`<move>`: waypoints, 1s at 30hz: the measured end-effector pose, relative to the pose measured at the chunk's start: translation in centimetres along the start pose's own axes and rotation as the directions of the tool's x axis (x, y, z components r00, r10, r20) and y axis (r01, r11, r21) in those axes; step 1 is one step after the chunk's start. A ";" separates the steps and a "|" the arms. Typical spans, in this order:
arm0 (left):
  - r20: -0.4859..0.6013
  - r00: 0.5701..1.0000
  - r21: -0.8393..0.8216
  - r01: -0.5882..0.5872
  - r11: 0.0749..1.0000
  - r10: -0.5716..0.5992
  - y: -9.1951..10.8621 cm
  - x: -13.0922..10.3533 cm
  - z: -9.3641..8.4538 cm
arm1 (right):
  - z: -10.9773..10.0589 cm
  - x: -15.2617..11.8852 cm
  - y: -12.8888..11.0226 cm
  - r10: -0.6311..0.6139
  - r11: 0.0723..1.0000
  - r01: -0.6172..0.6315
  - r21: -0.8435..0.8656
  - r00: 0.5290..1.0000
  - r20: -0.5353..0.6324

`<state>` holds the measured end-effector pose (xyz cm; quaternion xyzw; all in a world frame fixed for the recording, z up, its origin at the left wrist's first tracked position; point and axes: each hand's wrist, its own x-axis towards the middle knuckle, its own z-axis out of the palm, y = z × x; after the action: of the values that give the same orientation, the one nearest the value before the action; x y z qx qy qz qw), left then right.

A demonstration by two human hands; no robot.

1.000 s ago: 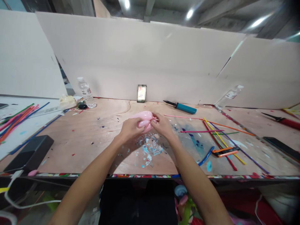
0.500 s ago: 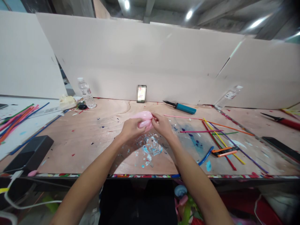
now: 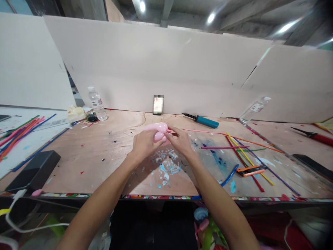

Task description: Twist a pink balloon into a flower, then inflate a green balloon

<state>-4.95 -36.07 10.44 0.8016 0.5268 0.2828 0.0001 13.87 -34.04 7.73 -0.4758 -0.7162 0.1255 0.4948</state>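
A shiny pink balloon (image 3: pixel 160 127), bent into short segments, is held above the middle of the wooden table (image 3: pixel 91 146). My left hand (image 3: pixel 144 143) is wrapped round its left side, the thumb across the lower segment. At the balloon's right end, the fingertips of my right hand (image 3: pixel 180 139) pinch a thin pink end of it. Both hands nearly meet there. Part of the balloon is hidden behind my left fingers. Light blue scraps (image 3: pixel 168 166) lie on the table below the hands.
Behind stand a phone (image 3: pixel 158 105), a blue pump (image 3: pixel 205 121) and a water bottle (image 3: pixel 97 104). On the right lie long uninflated balloons (image 3: pixel 247 152) and an orange-black cutter (image 3: pixel 252 170). A dark box (image 3: pixel 33 170) sits at the left.
My left hand has closed in slightly around the balloon, and my right fingertips have shifted a little at its end. The view has moved slightly.
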 end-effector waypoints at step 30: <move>-0.124 0.991 -0.662 -0.051 0.748 -0.042 -1.1 1.2 0.6 | -0.4 0.4 -1.1 0.105 0.950 -0.105 0.294 0.994 0.016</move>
<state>-5.26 -34.42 10.14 0.7302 0.3890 0.5032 0.2497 13.57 -34.39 8.93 -0.4341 -0.6633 0.2568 0.5528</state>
